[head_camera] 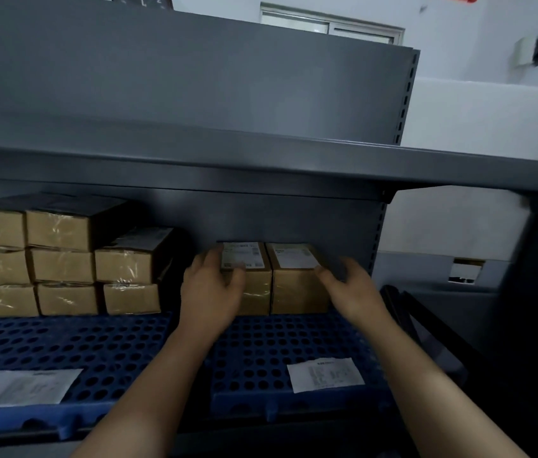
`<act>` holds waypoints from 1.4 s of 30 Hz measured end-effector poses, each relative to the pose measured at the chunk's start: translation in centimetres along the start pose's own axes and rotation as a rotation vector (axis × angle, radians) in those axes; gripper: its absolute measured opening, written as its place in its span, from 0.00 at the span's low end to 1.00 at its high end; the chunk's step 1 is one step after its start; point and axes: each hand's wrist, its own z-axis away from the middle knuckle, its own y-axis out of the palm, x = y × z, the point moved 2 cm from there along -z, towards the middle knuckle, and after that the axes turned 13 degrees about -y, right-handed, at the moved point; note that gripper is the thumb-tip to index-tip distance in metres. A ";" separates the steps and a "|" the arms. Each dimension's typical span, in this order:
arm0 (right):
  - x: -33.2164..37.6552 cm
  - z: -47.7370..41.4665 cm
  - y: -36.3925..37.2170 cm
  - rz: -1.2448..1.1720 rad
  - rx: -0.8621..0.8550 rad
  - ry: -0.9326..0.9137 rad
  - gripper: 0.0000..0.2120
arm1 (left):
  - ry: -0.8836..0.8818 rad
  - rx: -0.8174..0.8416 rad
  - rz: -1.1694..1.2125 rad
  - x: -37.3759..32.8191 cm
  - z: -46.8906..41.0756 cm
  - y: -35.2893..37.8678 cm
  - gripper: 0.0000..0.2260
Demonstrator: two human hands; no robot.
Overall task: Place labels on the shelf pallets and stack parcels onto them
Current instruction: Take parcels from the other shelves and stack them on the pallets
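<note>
Cardboard pair at the back of a blue pallet (294,338).
Left hand (210,292) grips the left parcel (257,294); right hand (357,289), fingers loosely open, touches the right parcel (297,289).

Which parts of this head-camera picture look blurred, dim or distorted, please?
Head view: motion blur smears the right hand and the wall box; the left hand on a parcel is slightly soft; glare streaks the taped parcels; shadow dims the space under the upper shelf, whose edge bows from the wide lens.
</note>
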 end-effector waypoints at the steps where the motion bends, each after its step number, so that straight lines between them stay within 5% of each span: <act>1: 0.3 0.7 -0.4 0.059 -0.011 -0.007 0.29 | 0.060 0.010 -0.036 -0.6 0.5 -0.3 0.23; 10: 4.4 10.3 -3.8 0.611 -0.116 -0.014 0.28 | 0.386 0.208 -0.197 -2.6 6.5 -1.8 0.20; 15: 6.4 18.5 -5.3 0.823 -0.124 0.154 0.28 | 0.438 0.359 -0.229 -2.6 11.3 -2.1 0.23; 27: 12.2 43.5 -12.7 0.976 -0.293 0.606 0.30 | 0.773 0.725 -0.090 -5.9 31.9 -1.9 0.22; 42: 25.1 79.4 -25.7 1.183 -0.567 1.148 0.29 | 1.132 1.086 0.197 -15.1 67.8 -9.5 0.21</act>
